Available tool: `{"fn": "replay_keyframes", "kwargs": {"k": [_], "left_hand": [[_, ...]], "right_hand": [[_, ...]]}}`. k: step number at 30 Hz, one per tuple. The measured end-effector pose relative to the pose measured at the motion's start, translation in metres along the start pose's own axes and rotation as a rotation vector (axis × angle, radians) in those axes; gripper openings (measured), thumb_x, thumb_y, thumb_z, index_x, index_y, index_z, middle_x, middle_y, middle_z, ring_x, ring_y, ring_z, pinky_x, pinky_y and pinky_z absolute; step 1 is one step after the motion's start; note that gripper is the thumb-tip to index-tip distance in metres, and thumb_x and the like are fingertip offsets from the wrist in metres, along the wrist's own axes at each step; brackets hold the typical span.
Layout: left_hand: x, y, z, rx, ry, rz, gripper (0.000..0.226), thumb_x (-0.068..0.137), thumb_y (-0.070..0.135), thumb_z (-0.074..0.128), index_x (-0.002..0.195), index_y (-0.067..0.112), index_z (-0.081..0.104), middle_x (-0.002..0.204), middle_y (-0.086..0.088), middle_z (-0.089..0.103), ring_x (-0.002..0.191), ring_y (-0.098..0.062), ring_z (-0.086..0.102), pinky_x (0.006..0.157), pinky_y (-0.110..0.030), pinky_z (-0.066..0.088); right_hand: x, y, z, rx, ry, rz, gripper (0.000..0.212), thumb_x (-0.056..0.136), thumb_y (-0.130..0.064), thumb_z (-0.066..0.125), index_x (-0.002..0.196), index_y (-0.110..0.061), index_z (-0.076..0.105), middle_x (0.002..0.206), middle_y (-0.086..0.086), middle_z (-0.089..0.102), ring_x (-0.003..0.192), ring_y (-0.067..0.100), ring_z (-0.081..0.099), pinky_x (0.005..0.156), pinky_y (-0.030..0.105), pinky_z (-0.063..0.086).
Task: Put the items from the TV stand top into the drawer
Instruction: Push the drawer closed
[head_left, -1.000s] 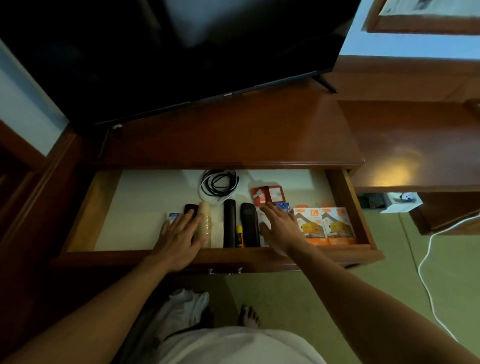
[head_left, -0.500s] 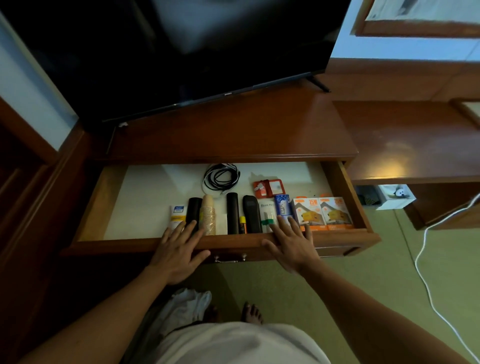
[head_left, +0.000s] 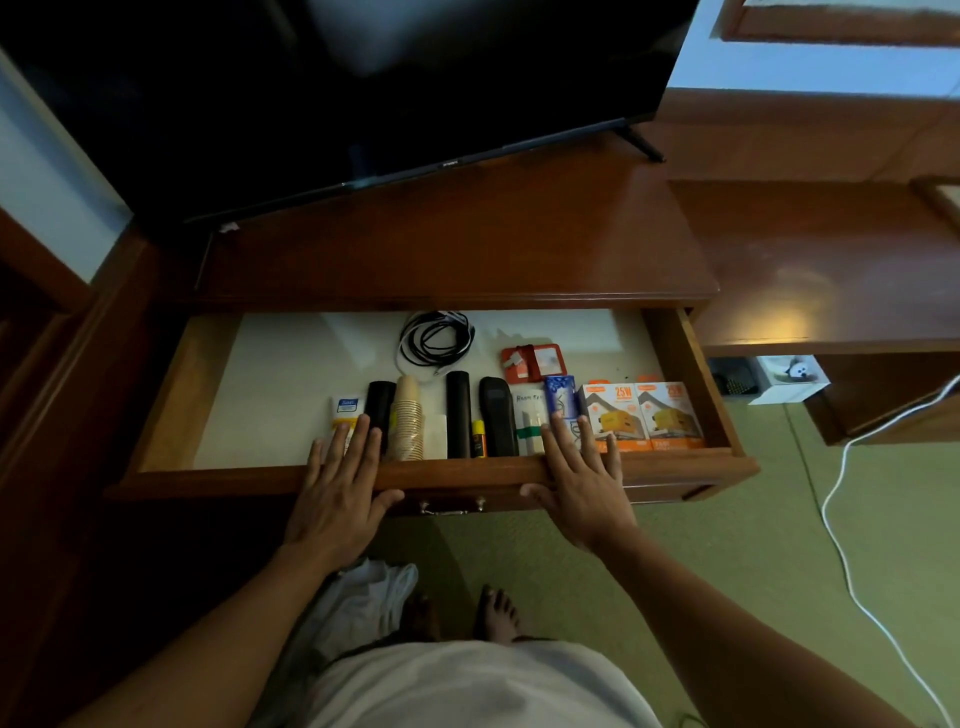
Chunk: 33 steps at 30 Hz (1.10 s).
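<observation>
Head view: both hands have drawn back from among the items (head_left: 498, 415) to the drawer (head_left: 457, 470) front edge, left hand (head_left: 337, 493) and right hand (head_left: 582, 493) flat, fingers spread, holding nothing. Stand top (head_left: 457, 249) bare; closing likely next.

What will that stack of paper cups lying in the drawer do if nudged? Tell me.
The stack of paper cups lies on its side, so it may roll, likely curving since it tapers. It looks light and thin-walled, probably crushing under a firm squeeze. The black cylinder beside it might block rolling leftward.

open drawer (head_left: 171, 410), boxes (head_left: 641, 415), cable (head_left: 436, 340), cups (head_left: 408, 418)
</observation>
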<state>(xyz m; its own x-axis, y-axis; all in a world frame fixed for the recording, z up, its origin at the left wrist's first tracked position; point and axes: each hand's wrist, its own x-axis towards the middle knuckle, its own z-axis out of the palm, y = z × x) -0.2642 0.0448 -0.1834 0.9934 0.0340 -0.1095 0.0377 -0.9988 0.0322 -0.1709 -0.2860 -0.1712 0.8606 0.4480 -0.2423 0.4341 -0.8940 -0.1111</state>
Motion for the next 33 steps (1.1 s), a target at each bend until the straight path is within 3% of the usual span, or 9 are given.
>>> {"fn": "replay_keyframes", "kwargs": {"k": [8,21,26,30,33], "left_hand": [[0.004,0.001,0.000,-0.016,-0.018,0.024,0.090,0.096,0.069,0.012,0.157,0.003,0.010,0.166,-0.015,0.003,0.154,-0.031,0.002,0.122,-0.054,0.004],[0.020,-0.003,-0.004,-0.017,-0.009,0.050,0.088,0.096,0.068,0.011,0.158,0.005,0.005,0.167,-0.014,0.000,0.154,-0.031,0.002,0.122,-0.055,0.002],[0.031,-0.007,-0.006,0.005,-0.045,0.024,0.090,0.094,0.070,0.005,0.157,0.008,-0.009,0.166,-0.012,-0.014,0.153,-0.028,-0.012,0.121,-0.054,-0.005],[0.064,-0.015,-0.020,-0.002,-0.099,-0.043,0.091,0.091,0.072,0.001,0.151,0.009,-0.026,0.159,-0.012,-0.033,0.148,-0.025,-0.029,0.120,-0.049,-0.015],[0.087,-0.016,-0.031,-0.028,-0.120,-0.048,0.092,0.094,0.068,0.016,0.151,0.010,-0.027,0.158,-0.011,-0.035,0.147,-0.024,-0.031,0.120,-0.046,-0.018]], "right_hand": [[0.002,0.002,-0.001,-0.027,0.001,-0.026,0.090,0.090,-0.080,-0.003,0.158,-0.023,-0.015,0.166,0.002,-0.020,0.149,0.030,-0.028,0.114,0.056,-0.024],[0.017,0.007,-0.005,-0.024,-0.009,-0.037,0.090,0.091,-0.078,-0.003,0.160,-0.020,-0.010,0.167,0.003,-0.017,0.151,0.031,-0.024,0.116,0.063,-0.017],[0.028,0.006,-0.010,-0.025,-0.028,-0.025,0.092,0.088,-0.078,-0.008,0.159,-0.019,-0.015,0.166,0.004,-0.023,0.148,0.032,-0.030,0.115,0.065,-0.018],[0.061,0.000,-0.022,0.012,-0.033,0.007,0.093,0.091,-0.077,0.008,0.156,-0.017,-0.020,0.163,0.007,-0.029,0.147,0.035,-0.031,0.113,0.064,-0.020],[0.084,-0.003,-0.031,0.014,-0.023,0.046,0.091,0.096,-0.071,0.018,0.157,-0.015,-0.018,0.163,0.009,-0.027,0.147,0.035,-0.029,0.113,0.063,-0.020]]}}
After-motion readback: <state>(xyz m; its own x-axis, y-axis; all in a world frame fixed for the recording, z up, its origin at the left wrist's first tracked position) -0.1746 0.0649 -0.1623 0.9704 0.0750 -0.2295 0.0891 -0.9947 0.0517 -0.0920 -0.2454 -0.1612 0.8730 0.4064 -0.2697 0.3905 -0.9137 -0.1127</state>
